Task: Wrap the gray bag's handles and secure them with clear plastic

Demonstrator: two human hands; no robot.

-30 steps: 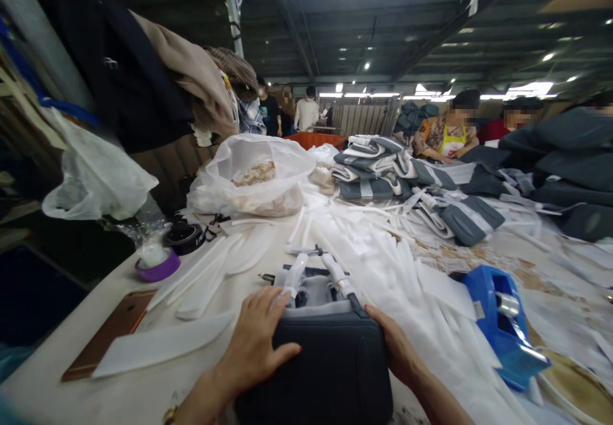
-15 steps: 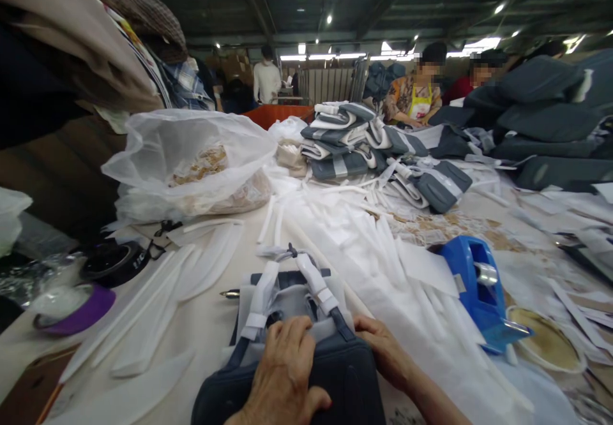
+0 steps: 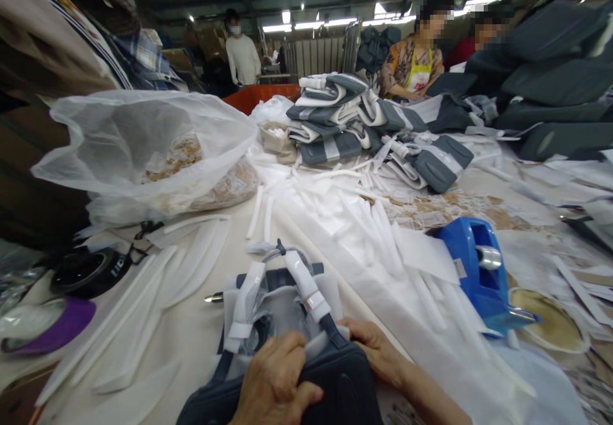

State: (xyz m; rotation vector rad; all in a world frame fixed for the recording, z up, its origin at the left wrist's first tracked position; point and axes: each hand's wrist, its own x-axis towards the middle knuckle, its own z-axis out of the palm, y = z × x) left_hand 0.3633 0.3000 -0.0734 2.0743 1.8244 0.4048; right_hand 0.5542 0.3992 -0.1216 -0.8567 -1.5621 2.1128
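A dark grey bag (image 3: 335,387) lies on the table right in front of me, its mouth stuffed with white paper and its handles (image 3: 301,284) wrapped in white strips. My left hand (image 3: 275,380) is clamped over the bag's top edge, fingers curled onto it. On the bag's right side, my right hand (image 3: 376,348) grips the rim at the foot of a handle. A pen tip (image 3: 213,298) pokes out from under the bag at the left.
White paper strips (image 3: 373,233) cover the table. A blue tape dispenser (image 3: 479,272) and a tape roll (image 3: 548,326) sit at right. A clear plastic sack (image 3: 148,150) and a black roll (image 3: 86,270) lie at left. Folded grey bags (image 3: 335,119) are stacked beyond, where other people work.
Both hands slid from the bag's sides up to its top edge and closed on it. The view has tipped down and moved nearer the table.
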